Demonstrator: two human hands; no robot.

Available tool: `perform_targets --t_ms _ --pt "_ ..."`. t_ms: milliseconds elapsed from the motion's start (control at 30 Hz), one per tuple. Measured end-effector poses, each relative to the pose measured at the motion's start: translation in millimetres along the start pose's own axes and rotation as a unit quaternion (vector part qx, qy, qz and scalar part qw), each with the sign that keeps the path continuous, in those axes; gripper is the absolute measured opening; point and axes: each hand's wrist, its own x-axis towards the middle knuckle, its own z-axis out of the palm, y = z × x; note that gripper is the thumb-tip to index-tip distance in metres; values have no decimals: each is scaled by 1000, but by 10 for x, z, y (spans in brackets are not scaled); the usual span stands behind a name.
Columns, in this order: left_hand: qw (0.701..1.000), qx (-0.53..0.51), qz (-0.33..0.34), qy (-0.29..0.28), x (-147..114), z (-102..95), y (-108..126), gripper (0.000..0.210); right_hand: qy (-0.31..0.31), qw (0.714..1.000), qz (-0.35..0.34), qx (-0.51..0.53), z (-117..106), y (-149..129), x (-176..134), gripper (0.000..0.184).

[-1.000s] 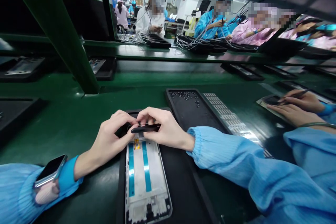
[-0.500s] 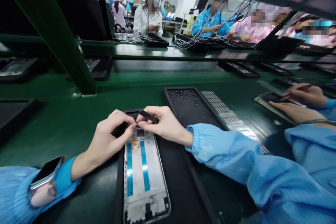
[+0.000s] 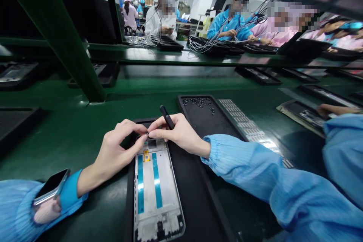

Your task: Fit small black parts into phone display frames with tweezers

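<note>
A phone frame lies in a black tray, silver-white, with two blue strips and an orange flex piece near its upper end. Over that upper end my left hand pinches a tiny dark part between thumb and forefinger. My right hand meets it there, its thumb and fingertip closed at the same tiny part. Tucked through the fingers of my right hand is a slim black pen-shaped tool, its end sticking up. What kind of part lies between the fingertips is too small to make out.
Behind my right hand, a black tray holds many small black pieces, with a silver label strip alongside. A co-worker's hand is at a phone tray on the right. A green post slants down at left.
The black tool in my right hand has swung from lying nearly flat to standing more upright. My fingertips stay together. The co-worker's hands at right have drawn back from their tray.
</note>
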Motion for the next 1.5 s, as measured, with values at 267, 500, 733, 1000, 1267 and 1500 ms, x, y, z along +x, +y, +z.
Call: perform_targets --t_ms 267,500,733,1000,1267,1500 --pt "1000 7 26 12 -23 -30 -2 5 47 982 -48 -178 19 -10 -38 17" --pt "999 19 45 9 -12 -13 -2 7 33 972 -99 -212 25 -24 -61 15" --pt "997 30 71 5 -21 -19 -24 6 39 937 -205 -280 22 7 -59 10" --pt "998 52 34 -33 15 -35 -17 8 16 895 -254 -366 -20 17 -30 11" --pt "990 118 6 -74 -29 -122 -205 15 -18 917 -119 -379 -23 75 85 5" --pt "993 97 13 -71 -58 -97 -159 17 -31 924 -119 -362 35 95 139 3"
